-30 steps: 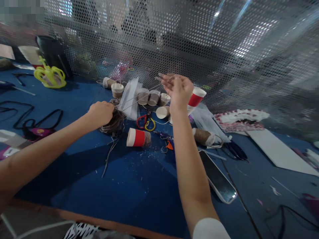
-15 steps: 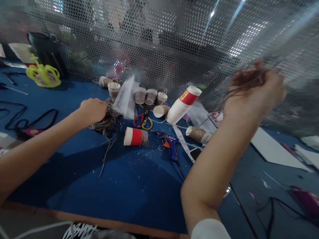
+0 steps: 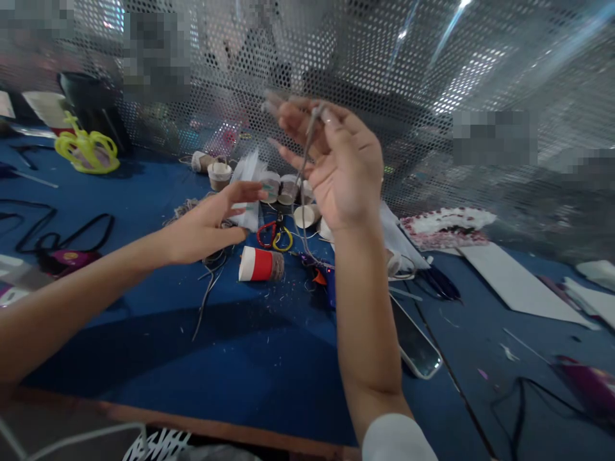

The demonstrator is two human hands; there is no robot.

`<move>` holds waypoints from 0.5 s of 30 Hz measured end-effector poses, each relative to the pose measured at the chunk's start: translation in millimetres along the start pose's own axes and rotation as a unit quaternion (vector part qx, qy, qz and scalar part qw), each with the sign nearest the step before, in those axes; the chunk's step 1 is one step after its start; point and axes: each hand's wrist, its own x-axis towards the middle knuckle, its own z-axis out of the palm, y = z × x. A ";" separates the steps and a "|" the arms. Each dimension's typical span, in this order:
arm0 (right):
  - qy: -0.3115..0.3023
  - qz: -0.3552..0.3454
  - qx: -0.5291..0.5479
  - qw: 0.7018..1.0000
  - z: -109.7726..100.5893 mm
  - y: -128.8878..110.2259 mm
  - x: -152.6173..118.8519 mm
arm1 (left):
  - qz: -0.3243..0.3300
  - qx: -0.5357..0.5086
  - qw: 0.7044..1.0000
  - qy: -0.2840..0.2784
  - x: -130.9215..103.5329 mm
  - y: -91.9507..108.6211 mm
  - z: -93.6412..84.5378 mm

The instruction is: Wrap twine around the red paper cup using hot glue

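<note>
My right hand (image 3: 350, 166) is raised over the middle of the table, a grey cord (image 3: 306, 150) pinched between thumb and finger. From there the cord hangs down in a loose strand. Lower and to the left, my left hand (image 3: 206, 221) is open with fingers stretched out and nothing seen in it. It passes in front of a bundle of grey cord (image 3: 185, 208) and a piece of white mesh (image 3: 250, 168), partly hiding both. A red and white paper cup (image 3: 259, 264), partly wound with grey cord, lies on its side below the left fingers.
Scissors (image 3: 276, 237) and a blue glue gun (image 3: 330, 288), partly behind my right forearm, lie mid-table. Several cord-wrapped cups (image 3: 220, 174) stand behind. A phone (image 3: 418, 342) and white board (image 3: 523, 282) lie right; a yellow crown-shaped piece (image 3: 89, 150) stands left. Perforated metal (image 3: 408, 83) closes the back.
My right hand has swung left from the far right, bringing the cord with it. My left hand has let go of the cord bundle, moved slightly right and opened.
</note>
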 end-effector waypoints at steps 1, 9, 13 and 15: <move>-0.012 0.003 -0.001 1.000 5.2 1.6 -1.4 | 0.013 -0.089 0.996 -0.004 -0.3 1.4 2.5; -0.076 0.021 -0.052 0.996 20.5 9.3 -4.7 | 0.045 -0.240 0.969 0.028 3.1 -0.7 22.5; -0.103 0.000 -0.113 0.988 23.8 11.1 -4.8 | 0.056 -0.199 0.976 0.073 14.2 0.1 30.5; -0.065 -0.036 -0.161 0.984 20.4 11.6 -3.6 | 0.057 -0.203 0.977 0.014 21.6 5.6 29.5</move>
